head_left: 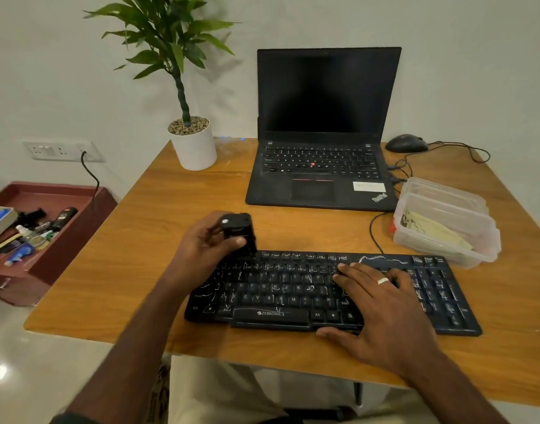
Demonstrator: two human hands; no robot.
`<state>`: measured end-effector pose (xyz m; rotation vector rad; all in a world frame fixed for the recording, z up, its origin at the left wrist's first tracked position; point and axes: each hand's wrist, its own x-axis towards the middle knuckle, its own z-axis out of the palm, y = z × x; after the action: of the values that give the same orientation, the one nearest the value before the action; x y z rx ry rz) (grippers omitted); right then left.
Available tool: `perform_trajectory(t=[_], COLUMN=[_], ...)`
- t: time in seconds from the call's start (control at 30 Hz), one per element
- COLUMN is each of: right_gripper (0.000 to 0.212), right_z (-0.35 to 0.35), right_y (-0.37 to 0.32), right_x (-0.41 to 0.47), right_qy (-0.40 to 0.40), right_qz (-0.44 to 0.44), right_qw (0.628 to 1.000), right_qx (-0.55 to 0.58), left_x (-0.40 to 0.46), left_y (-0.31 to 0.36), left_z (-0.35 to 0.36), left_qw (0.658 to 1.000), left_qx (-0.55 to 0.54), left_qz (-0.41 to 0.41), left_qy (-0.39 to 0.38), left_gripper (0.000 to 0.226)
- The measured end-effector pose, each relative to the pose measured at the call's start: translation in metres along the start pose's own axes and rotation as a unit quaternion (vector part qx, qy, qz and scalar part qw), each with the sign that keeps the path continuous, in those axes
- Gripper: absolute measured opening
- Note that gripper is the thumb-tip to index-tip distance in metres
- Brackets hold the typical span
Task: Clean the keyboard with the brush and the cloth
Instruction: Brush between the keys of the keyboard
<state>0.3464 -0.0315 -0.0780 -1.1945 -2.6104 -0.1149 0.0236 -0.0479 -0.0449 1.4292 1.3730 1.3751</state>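
A black keyboard with white scribble marks on its keys lies on the wooden table near the front edge. My left hand holds a black brush upright at the keyboard's top left corner. My right hand lies flat on the right half of the keys, fingers spread, a ring on one finger. A pale cloth sits inside a clear plastic box to the right, beyond the keyboard.
An open black laptop stands behind the keyboard, a white potted plant to its left, a black mouse with cables to its right. A red tray of assorted items sits low on the left, off the table.
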Motion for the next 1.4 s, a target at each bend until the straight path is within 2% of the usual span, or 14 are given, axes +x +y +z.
perform_trajectory(t=[0.1,0.27,0.47,0.63,0.77,0.9,1.03,1.13,1.2,1.3,1.4], right_gripper=[0.090,0.090,0.088,0.086,0.086,0.085,0.085,0.085,0.085,0.085,0.085], right_z=[-0.001,0.001,0.001,0.001,0.002,0.001,0.002,0.002,0.002,0.004,0.003], right_y=[0.001,0.001,0.000,0.001,0.001,0.001,0.001,0.001,0.001,0.001,0.001], right_x=[0.000,0.000,-0.001,-0.001,-0.002,-0.001,-0.001,-0.002,-0.002,-0.001,-0.001], right_qy=[0.005,0.008,0.008,0.014,0.015,0.018,0.015,0.016,0.013,0.012,0.004], right_qz=[0.000,0.002,-0.006,-0.010,-0.009,-0.013,-0.009,-0.006,-0.003,-0.003,-0.004], right_qw=[1.000,1.000,1.000,1.000,1.000,1.000,1.000,1.000,1.000,1.000,1.000], right_qx=[0.010,0.013,0.010,0.007,0.008,0.009,0.010,0.013,0.012,0.014,0.010], left_x=[0.013,0.005,-0.003,0.012,-0.004,-0.013,0.002,0.009,0.005,-0.010,-0.016], left_y=[0.008,0.008,0.000,-0.003,0.000,0.002,0.003,0.009,0.010,0.006,-0.001], left_z=[0.019,-0.009,0.003,0.008,-0.012,-0.013,0.010,0.009,-0.009,-0.036,-0.040], left_qw=[0.999,0.996,1.000,0.999,0.996,0.998,1.000,0.998,0.997,0.996,0.998], left_qx=[0.025,-0.053,-0.022,0.017,-0.031,-0.037,0.016,0.032,-0.011,-0.055,-0.018], left_qz=[0.014,0.014,-0.010,0.007,-0.001,-0.004,-0.004,0.024,0.024,0.001,-0.011], left_qy=[-0.017,0.066,0.011,0.047,0.078,0.050,0.014,0.042,0.075,0.065,0.058], left_gripper=[0.029,0.030,0.025,0.028,0.027,0.028,0.027,0.027,0.026,0.023,0.027])
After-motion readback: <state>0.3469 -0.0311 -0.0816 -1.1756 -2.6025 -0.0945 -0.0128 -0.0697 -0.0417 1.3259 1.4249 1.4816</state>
